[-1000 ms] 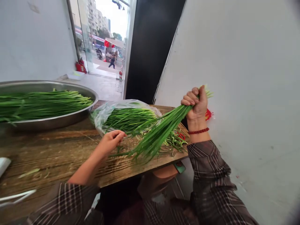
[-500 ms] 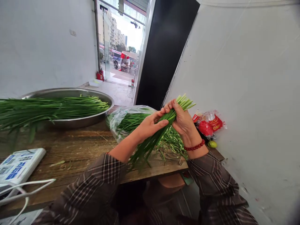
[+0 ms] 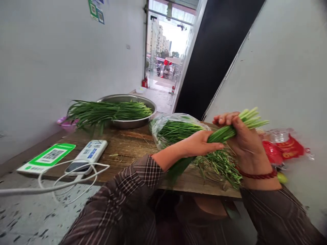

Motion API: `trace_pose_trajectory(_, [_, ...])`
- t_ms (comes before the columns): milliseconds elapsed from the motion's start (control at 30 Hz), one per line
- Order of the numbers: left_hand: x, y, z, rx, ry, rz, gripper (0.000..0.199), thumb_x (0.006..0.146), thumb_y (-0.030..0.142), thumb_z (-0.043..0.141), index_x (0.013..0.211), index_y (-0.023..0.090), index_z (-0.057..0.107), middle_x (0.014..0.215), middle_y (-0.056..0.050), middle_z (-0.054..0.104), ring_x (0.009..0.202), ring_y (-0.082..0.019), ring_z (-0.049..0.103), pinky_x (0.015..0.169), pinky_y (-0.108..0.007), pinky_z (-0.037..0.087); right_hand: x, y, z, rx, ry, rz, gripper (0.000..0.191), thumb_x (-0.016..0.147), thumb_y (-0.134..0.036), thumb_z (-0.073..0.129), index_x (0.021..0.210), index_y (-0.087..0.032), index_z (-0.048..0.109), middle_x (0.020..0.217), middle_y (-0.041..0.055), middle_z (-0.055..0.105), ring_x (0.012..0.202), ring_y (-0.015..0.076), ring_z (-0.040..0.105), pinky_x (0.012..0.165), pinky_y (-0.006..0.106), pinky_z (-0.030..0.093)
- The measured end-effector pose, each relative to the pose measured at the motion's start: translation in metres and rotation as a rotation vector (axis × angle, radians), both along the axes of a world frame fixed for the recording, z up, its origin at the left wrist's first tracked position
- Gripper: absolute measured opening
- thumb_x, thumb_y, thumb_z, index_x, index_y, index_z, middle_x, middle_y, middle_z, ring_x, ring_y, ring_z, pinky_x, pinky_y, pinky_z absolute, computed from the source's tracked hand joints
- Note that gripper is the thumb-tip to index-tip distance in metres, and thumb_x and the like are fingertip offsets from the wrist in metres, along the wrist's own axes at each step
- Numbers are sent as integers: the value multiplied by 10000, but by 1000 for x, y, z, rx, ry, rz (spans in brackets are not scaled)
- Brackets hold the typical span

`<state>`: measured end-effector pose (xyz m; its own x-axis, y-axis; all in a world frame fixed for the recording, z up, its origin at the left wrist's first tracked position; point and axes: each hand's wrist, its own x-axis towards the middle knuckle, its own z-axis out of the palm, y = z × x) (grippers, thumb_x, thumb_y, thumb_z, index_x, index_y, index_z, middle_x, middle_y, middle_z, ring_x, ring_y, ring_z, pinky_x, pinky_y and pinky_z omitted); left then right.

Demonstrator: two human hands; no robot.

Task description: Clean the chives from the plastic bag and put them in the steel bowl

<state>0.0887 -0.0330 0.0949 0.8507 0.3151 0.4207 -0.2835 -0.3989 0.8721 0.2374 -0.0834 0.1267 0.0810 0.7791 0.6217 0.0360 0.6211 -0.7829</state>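
A bunch of long green stalks (image 3: 221,134) with pale cut ends pointing right is held between both hands above the wooden table. My left hand (image 3: 201,143) is wrapped round its middle, and the leaves hang down behind the wrist. My right hand (image 3: 242,136), with a red bead bracelet at the wrist, grips it near the pale ends. Behind my left hand, a clear plastic bag (image 3: 157,127) holds more green stalks. Loose short trimmings (image 3: 219,166) lie under the hands. At the back left, a metal basin (image 3: 136,124) holds a large pile of stalks.
The wooden table (image 3: 133,149) bears a green QR code card (image 3: 52,156) and a white device (image 3: 90,153) with a white cable (image 3: 51,189). Red packages (image 3: 283,149) and a yellow-green fruit (image 3: 281,177) lie at the right by the wall. A pink container (image 3: 67,124) is at the left.
The view has swung left, so more of the table's left side shows. My left hand has closed further round the bunch, whose leaves now trail behind the left wrist.
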Motion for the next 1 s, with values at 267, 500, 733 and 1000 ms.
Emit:
trace_pose_trajectory(267, [-35, 51, 49, 589, 128, 576, 124, 867, 279, 553, 822, 168, 584, 796, -20, 614, 782, -171, 563, 760, -288, 438, 32, -4, -55, -192, 25, -170, 486, 744, -583, 690, 1166, -348, 637, 1173, 44, 666, 1030, 206, 654, 862, 338, 559])
trace_pose_trajectory(500, [-91, 153, 47, 928, 717, 1073, 317, 920, 304, 491, 1185, 145, 557, 1124, -153, 658, 1072, -278, 595, 931, -406, 438, 71, -21, -192, -627, -80, -554, 485, 734, -540, 666, 1076, -196, 668, 965, 103, 733, 807, 224, 694, 741, 344, 567])
trace_pose_trajectory(733, [-148, 245, 6, 955, 1042, 1264, 387, 933, 281, 419, 1243, 81, 536, 1168, -236, 635, 1124, -341, 591, 915, -427, 430, 74, -38, -246, -769, -160, -650, 531, 709, -586, 616, 1062, -193, 660, 909, 84, 740, 783, 241, 700, 714, 348, 569])
trace_pose_trajectory(1000, [-182, 298, -48, 888, 1204, 1324, 807, 821, 443, 613, 1448, 40, 302, 1347, -299, 478, 1223, -406, 476, 974, -474, 382, 82, -38, -263, -750, -236, -685, 473, 725, -567, 616, 1035, -217, 692, 977, 85, 747, 850, 261, 718, 731, 350, 582])
